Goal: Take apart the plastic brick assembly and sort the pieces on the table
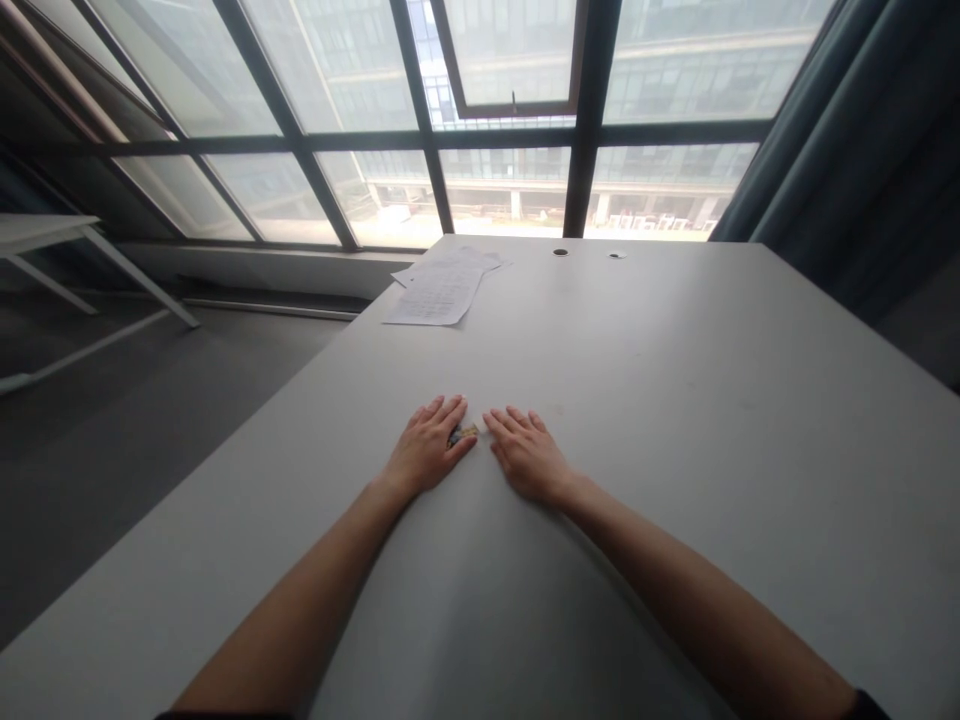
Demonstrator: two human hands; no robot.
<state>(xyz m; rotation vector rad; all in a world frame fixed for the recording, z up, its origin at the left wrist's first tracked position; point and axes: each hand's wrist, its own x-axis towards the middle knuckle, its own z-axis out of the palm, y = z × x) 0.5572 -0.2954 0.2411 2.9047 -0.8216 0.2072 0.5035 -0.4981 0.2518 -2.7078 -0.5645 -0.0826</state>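
My left hand (429, 443) lies palm down on the white table (660, 380), its fingers stretched out and the thumb spread toward the right. A small flat item with blue and yellow colours (468, 432) shows in the gap between that thumb and forefinger. Part of it is hidden under the hand, and its kind is too small to make out. To the right, my right hand (529, 455) also rests flat, palm down, with its fingers extended. Its forefinger tip is close to a pale bit at the item's right end; whether they touch I cannot tell.
Several printed paper sheets (442, 285) overlap at the table's far left corner. Two round cable holes (560, 253) sit near the far edge. Beyond stand large windows (510, 190), with a dark curtain (832, 140) on the right. Another white table (45, 232) is at far left.
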